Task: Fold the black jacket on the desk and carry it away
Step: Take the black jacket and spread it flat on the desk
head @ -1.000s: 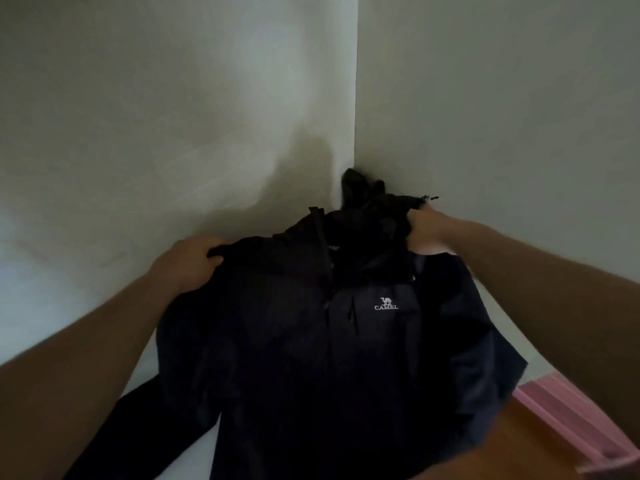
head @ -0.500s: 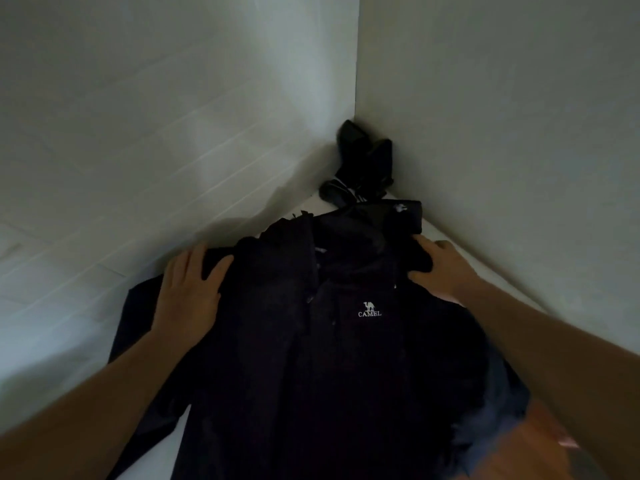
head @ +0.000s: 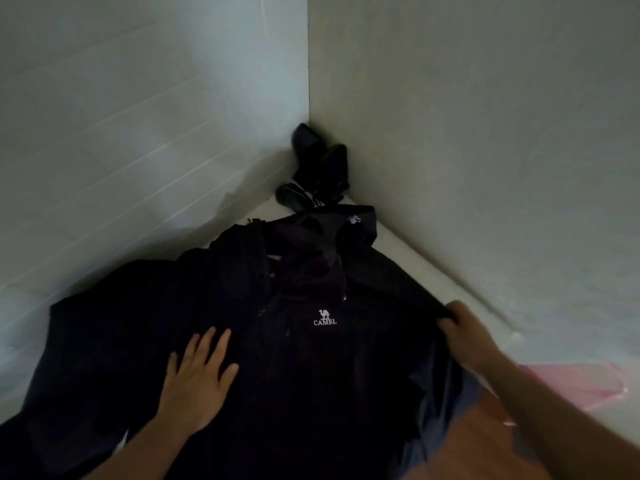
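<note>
The black jacket [head: 311, 368] lies spread face up on the white desk [head: 446, 271], with its hood toward the corner and a white CAMEL logo on the chest. My left hand [head: 199, 379] rests flat on the jacket's front left of the logo, fingers apart. At the jacket's right shoulder edge, my right hand [head: 462, 332] pinches the fabric. The left sleeve stretches out to the left along the wall.
Two white walls meet in a corner behind the desk. A small black bundle of items [head: 318, 168] stands in that corner. A pink object [head: 571, 386] lies at the right, and a brown wooden surface [head: 485, 441] shows at the lower right.
The jacket went from held up by the shoulders to lying flat on the desk. My left hand slid down onto the chest. My right hand moved out to the right shoulder edge.
</note>
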Available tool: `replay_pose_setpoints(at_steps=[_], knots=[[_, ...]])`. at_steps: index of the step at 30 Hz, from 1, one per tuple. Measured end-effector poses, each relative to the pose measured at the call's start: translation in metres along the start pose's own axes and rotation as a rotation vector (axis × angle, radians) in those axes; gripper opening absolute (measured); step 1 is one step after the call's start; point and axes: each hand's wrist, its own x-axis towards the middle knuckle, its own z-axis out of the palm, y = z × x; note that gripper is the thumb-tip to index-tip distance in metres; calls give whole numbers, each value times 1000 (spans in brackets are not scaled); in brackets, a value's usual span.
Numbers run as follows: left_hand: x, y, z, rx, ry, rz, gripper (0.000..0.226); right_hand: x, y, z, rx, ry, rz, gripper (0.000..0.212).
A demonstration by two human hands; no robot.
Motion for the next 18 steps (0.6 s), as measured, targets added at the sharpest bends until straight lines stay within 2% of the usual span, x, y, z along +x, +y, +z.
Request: replay_pose_setpoints(at_steps=[2, 4, 6, 8, 12, 14, 16, 18], knots=[[1, -16, -3, 26, -53, 49, 93, 21, 9, -38, -48, 117, 20, 10], [1, -27, -4, 21, -134, 102, 94, 33, 10, -64, -159, 169, -20, 5], [3, -27, -9, -22, -213, 108, 85, 38, -1, -68, -173, 161, -52, 7], [5, -22, -16, -60, -241, 83, 71, 36, -10, -56, -111, 133, -59, 23], [6, -26, -16, -136, -191, 112, 67, 2, -6, -28, -171, 210, -75, 60], [5, -29, -15, -189, -114, 124, 64, -16, -5, -21, -130, 141, -59, 74], [7, -23, -22, -188, -6, 127, 50, -22, -18, -16, -39, 80, -41, 73], [16, -10, -38, -252, 108, 133, 30, -12, -41, -10, -26, 118, -140, 54]])
